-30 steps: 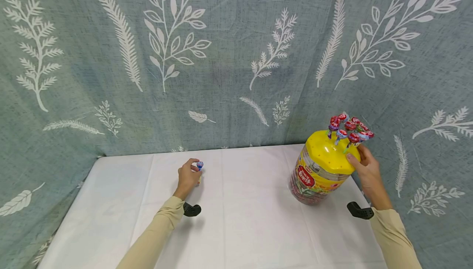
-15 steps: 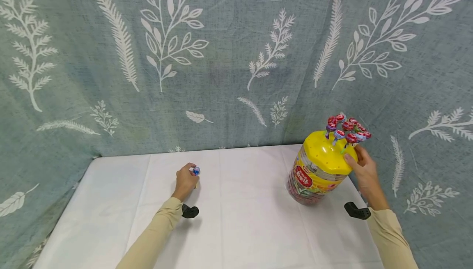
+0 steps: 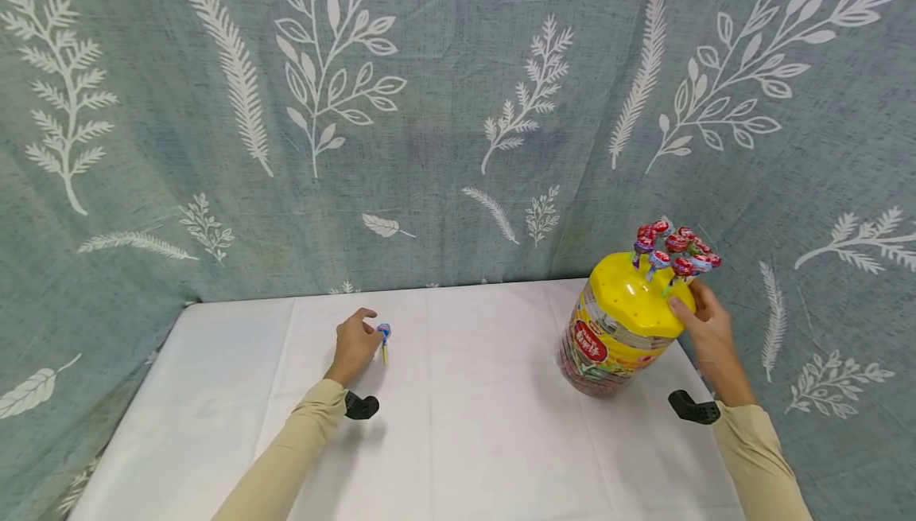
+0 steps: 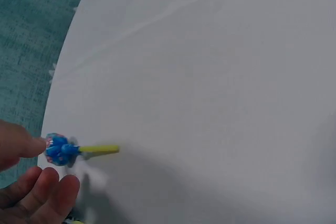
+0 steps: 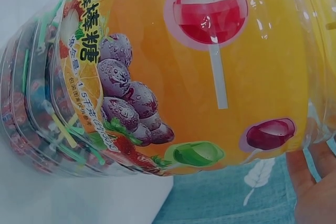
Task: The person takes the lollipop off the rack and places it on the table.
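Note:
A lollipop (image 3: 384,332) in blue wrapping with a yellow stick lies on the white table. Beside it is my left hand (image 3: 355,347), fingers loosely bent; in the left wrist view one fingertip touches or overlaps the candy's wrapped head (image 4: 58,149), while the other fingers stand apart from it. Over on the right stands a large clear jar (image 3: 597,346) of lollipops with a yellow lid (image 3: 630,298). My right hand (image 3: 708,338) grips its upper right side, thumb on the lid's edge; its other fingers are partly hidden behind the jar.
Several lollipops (image 3: 676,243) stand upright in the lid's holes. A small dark piece with a yellow bit (image 4: 75,221) shows at the bottom of the left wrist view, too cut off to identify. A leaf-patterned curtain (image 3: 444,131) hangs behind the table (image 3: 487,441).
My left hand has moved slightly left and its fingers have come off the lollipop's far side, leaving more of the stick visible. The right hand and jar stay in place.

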A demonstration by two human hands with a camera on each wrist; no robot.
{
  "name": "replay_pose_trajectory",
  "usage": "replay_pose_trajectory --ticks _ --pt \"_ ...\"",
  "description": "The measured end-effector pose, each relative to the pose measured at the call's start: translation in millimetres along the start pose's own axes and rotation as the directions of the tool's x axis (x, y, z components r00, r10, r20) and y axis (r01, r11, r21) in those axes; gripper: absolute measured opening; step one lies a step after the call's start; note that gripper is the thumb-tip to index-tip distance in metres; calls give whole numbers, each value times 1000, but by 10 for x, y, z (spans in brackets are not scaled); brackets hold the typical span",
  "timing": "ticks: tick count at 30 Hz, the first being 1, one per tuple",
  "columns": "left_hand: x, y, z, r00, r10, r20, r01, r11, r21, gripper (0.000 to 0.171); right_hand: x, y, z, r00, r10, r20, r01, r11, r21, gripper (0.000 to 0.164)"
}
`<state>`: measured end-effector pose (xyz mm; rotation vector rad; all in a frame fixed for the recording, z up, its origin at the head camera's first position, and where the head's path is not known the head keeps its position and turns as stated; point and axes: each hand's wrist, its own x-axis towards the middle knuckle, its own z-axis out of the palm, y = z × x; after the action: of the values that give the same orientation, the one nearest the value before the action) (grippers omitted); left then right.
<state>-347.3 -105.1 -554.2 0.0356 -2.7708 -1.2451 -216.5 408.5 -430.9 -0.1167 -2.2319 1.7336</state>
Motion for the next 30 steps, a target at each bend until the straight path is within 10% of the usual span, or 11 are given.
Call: replay_pose_trajectory --ticks 16,30 --pt "100 243 -194 998 62 -32 -64 995 -74 27 6 6 8 1000 -25 -13 26 999 35 66" --pt "-17 913 -334 974 228 -5 -219 928 -301 26 -25 -7 13 1000 -14 0 14 1000 24 67"
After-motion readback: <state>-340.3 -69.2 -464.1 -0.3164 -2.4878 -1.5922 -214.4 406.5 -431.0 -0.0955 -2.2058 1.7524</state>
